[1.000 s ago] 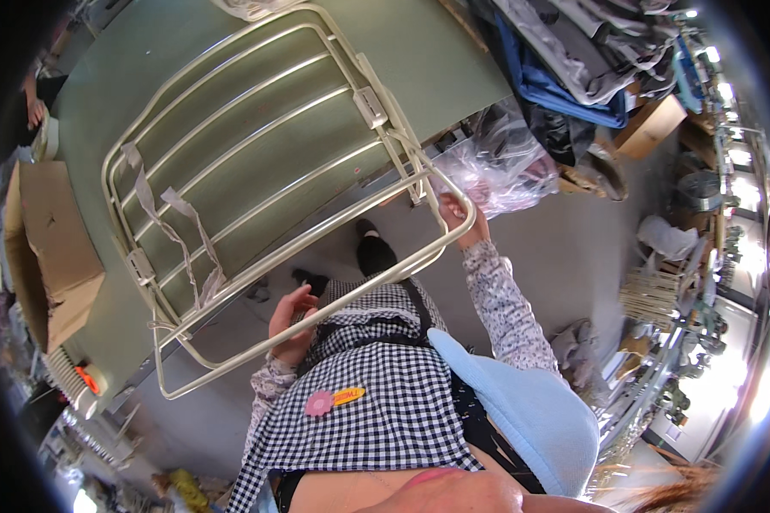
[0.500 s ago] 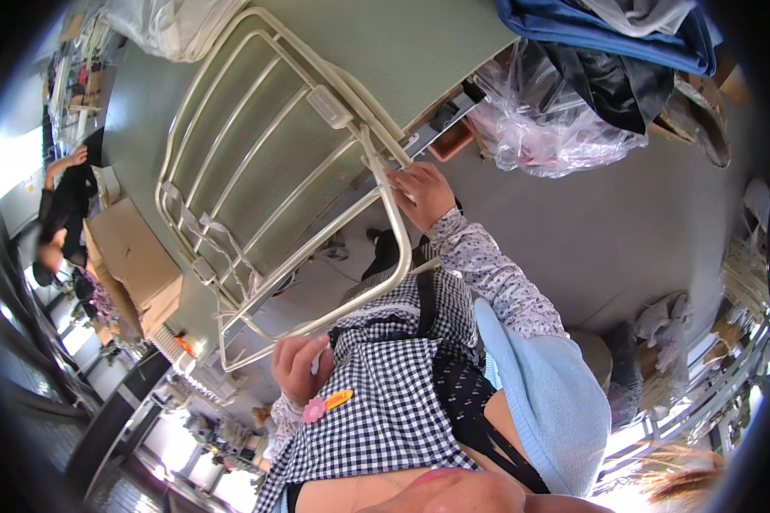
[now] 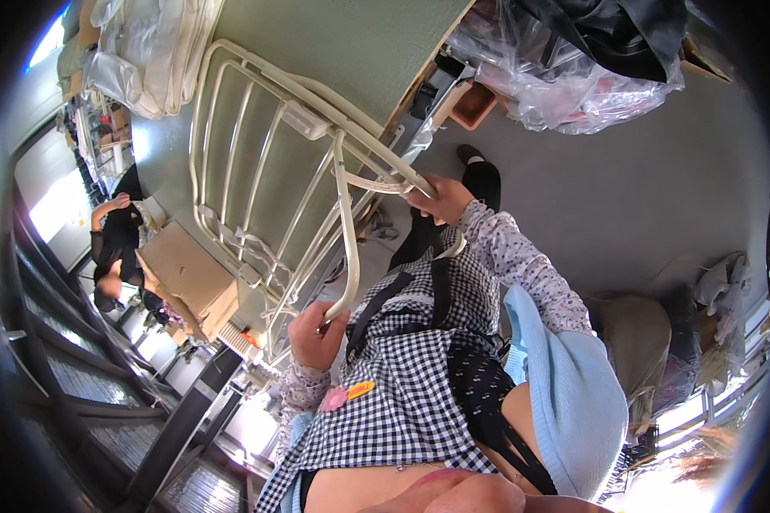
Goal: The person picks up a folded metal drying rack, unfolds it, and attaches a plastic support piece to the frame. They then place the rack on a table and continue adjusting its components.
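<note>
A cream metal tube frame with several parallel bars lies tilted over the near edge of the green tabletop. My left hand is closed round the near bend of its tube, close to my apron. My right hand grips the frame's right end, just past the table's edge; some of its fingers are hidden behind the tube. A pale plastic sleeve sits on the upper rail. Strips of clear wrapping hang on the bars toward the left.
White cloth covers lie at the table's far left. Beyond the right edge are a clear plastic bag and a brown tray. A cardboard box stands to the left, near another person. Wrapped bundles stand behind on the right.
My left hand has closed round the tube, having been loose beside it. The frame's near loop has swung and now shows more edge-on. My view has shifted, and my right hand still holds the end.
</note>
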Motion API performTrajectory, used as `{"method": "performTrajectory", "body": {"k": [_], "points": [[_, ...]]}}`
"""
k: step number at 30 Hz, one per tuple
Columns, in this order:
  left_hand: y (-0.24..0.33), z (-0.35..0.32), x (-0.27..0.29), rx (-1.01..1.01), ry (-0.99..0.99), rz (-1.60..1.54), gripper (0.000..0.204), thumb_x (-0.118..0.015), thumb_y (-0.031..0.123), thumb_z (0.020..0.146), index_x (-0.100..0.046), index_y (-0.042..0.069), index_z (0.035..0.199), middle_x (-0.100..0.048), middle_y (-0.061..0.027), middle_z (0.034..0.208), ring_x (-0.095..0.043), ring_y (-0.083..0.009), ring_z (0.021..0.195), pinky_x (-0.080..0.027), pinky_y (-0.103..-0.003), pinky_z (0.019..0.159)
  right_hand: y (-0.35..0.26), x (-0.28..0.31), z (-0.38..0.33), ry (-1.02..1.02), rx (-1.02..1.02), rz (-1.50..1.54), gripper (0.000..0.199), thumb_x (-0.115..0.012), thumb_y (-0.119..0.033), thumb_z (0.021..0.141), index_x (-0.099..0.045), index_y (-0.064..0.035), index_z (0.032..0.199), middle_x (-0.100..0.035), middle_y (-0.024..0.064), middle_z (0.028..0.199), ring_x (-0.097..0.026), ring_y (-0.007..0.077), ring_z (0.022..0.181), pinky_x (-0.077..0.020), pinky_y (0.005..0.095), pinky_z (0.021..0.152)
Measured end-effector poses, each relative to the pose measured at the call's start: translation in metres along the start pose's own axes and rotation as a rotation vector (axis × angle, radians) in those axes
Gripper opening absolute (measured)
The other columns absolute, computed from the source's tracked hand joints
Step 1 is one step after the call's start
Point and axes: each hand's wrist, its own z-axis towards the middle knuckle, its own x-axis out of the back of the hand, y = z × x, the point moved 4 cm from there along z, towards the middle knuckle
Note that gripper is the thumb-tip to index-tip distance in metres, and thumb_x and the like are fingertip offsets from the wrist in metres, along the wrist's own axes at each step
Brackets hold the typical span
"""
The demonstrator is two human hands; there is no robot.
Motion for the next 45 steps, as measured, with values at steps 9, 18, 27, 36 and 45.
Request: {"method": "performTrajectory", "body": {"k": [9,18,27,36,45], "points": [[-0.012,-0.011,0.002,-0.033,0.126,0.070,0.018,-0.073,0.007,0.073,-0.056,0.002,0.069,-0.047,-0.0078,0.053,-0.046,-0.0180,0.043,-0.034,-0.029,0.043,-0.016,-0.013,0.002,0.091,-0.094,-0.115,0.051,-0.062,-0.049,0.085,-0.063,-0.0043,0.108,-0.065,0.0066,0.069,-0.064,0.0150,0.058,-0.0513,0.0299,0.062],[-0.032,-0.012,-0.070,-0.037,-0.343,-0.177,0.012,-0.070,0.010,0.076,-0.060,0.005,0.079,-0.060,-0.0123,0.066,-0.060,-0.0276,0.057,-0.046,-0.035,0.053,0.008,-0.027,0.008,0.058,-0.036,0.053,0.049,-0.054,-0.050,0.089,-0.060,-0.0037,0.105,-0.065,0.0054,0.068,-0.065,0.0146,0.061,-0.0494,0.0293,0.062],[-0.042,0.019,-0.147,-0.238,-0.525,-0.021,0.032,-0.066,0.020,0.080,-0.056,0.006,0.107,-0.058,-0.0152,0.103,-0.056,-0.0311,0.097,-0.047,-0.041,0.081,0.003,-0.031,0.005,0.104,0.032,0.013,0.061,-0.060,-0.058,0.082,-0.060,-0.0011,0.105,-0.065,0.0094,0.074,-0.065,0.0174,0.067,-0.0502,0.0281,0.066],[-0.060,0.024,-0.168,-0.316,-0.491,-0.126,0.055,-0.064,0.023,0.083,-0.042,0.002,0.129,-0.048,-0.0184,0.132,-0.047,-0.0373,0.121,-0.042,-0.043,0.097,-0.010,-0.036,0.001,0.154,0.133,-0.188,0.069,-0.074,-0.052,0.070,-0.058,0.0006,0.112,-0.067,0.0129,0.088,-0.068,0.0220,0.081,-0.0515,0.0329,0.075],[-0.080,0.031,-0.187,-0.160,-0.750,-0.296,0.049,-0.061,0.025,0.088,-0.045,0.003,0.129,-0.056,-0.0195,0.116,-0.055,-0.0350,0.107,-0.045,-0.041,0.092,-0.002,-0.055,0.004,0.090,0.023,0.136,0.050,-0.077,-0.032,0.076,-0.058,0.0029,0.106,-0.066,0.0084,0.078,-0.065,0.0144,0.066,-0.0515,0.0273,0.062]]}}
